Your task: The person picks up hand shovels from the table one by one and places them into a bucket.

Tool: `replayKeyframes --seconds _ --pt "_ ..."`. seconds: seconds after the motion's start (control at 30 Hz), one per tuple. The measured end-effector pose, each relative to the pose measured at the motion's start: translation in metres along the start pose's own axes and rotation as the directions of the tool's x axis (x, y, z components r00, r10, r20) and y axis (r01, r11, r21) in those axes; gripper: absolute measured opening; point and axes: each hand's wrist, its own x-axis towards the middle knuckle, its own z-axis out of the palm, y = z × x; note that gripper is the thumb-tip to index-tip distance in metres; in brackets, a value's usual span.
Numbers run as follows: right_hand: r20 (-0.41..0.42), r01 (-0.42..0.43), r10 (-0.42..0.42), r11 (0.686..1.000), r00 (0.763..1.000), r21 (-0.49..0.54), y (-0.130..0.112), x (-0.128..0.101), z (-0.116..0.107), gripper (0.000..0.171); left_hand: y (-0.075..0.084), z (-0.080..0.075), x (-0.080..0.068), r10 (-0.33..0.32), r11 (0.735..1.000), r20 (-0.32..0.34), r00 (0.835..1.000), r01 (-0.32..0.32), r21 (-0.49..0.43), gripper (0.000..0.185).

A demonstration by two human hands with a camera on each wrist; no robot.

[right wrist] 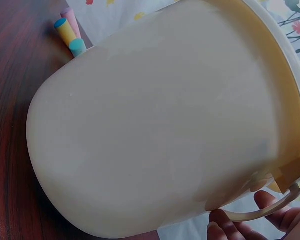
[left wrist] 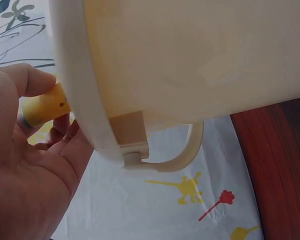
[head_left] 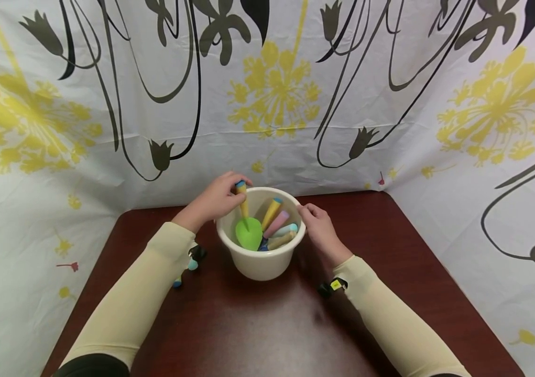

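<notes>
Cream bucket (head_left: 260, 256) stands mid-frame on the table (head_left: 258, 330). Left hand (head_left: 215, 201) pinches the green shovel (head_left: 247, 230) by its upright handle inside; right hand (head_left: 320, 228) curls on the right rim.

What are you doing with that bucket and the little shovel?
A person's left hand pinches the yellow handle of a green toy shovel that stands inside a cream bucket on a dark wooden table. The right hand rests at the bucket's rim. More colourful toy handles lie in the bucket.
</notes>
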Motion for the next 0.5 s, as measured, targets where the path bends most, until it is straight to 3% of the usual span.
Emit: replayKeyframes --seconds 0.3,0.5 --pt "0.000 -0.001 0.001 1.000 1.000 0.017 0.001 0.000 -0.001 0.050 -0.007 0.005 0.014 -0.025 0.999 0.028 0.999 0.026 -0.044 0.033" --pt "0.001 -0.003 0.003 1.000 1.000 0.013 0.000 -0.001 0.001 0.051 -0.007 0.008 0.019 -0.049 0.999 0.044 0.998 0.048 0.004 0.032"
